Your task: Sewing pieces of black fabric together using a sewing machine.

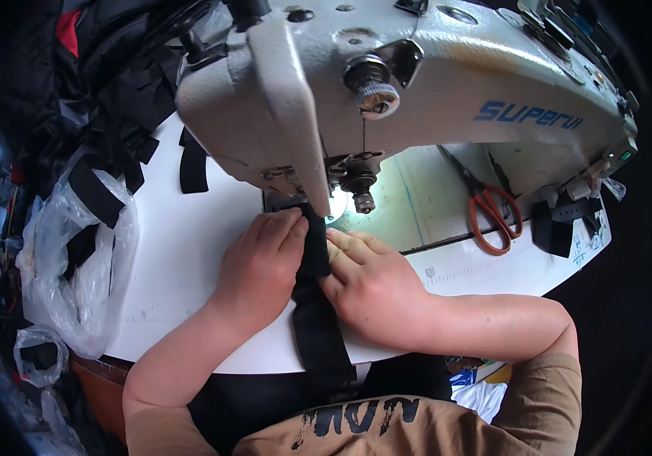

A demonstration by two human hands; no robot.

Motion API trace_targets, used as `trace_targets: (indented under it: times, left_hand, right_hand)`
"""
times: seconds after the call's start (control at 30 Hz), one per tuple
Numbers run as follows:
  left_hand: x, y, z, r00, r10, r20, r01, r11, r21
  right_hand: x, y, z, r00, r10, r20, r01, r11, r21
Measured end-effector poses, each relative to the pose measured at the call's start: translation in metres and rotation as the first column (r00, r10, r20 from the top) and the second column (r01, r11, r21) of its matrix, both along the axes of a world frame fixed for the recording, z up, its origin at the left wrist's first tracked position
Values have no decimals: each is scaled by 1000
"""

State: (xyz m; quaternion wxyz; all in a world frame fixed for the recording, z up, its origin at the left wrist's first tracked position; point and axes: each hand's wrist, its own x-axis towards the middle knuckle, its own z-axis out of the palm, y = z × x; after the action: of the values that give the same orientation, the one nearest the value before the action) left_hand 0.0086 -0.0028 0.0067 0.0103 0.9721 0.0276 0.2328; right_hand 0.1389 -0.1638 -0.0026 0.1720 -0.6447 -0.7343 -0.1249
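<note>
A black fabric strip [320,327] runs from under the needle area of a white sewing machine [432,83] down over the table's front edge toward my lap. My left hand [261,262] grips its left side, thumb and fingers pressed together on the cloth. On the opposite edge, my right hand [375,285] pinches the strip with bent fingers just in front of the lit sewing area. The needle and presser foot are mostly hidden behind the machine head.
Orange-handled scissors [497,216] lie on the machine bed at right, near a small black piece [552,232]. Another black strip [193,167] rests left of the machine head. A clear plastic bag [82,266] and dark cloth [90,83] crowd the left side.
</note>
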Motion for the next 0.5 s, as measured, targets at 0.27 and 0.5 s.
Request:
trace_targets:
  times: [0.27, 0.5]
  left_hand:
    - [2, 2, -4, 1000, 10, 6, -10, 1000, 6]
    - [4, 7, -8, 999, 31, 15, -31, 1000, -4]
  right_hand:
    - [1, 1, -3, 999, -3, -41, 2, 999, -32]
    - [-1, 3, -5, 999, -4, -51, 2, 999, -49]
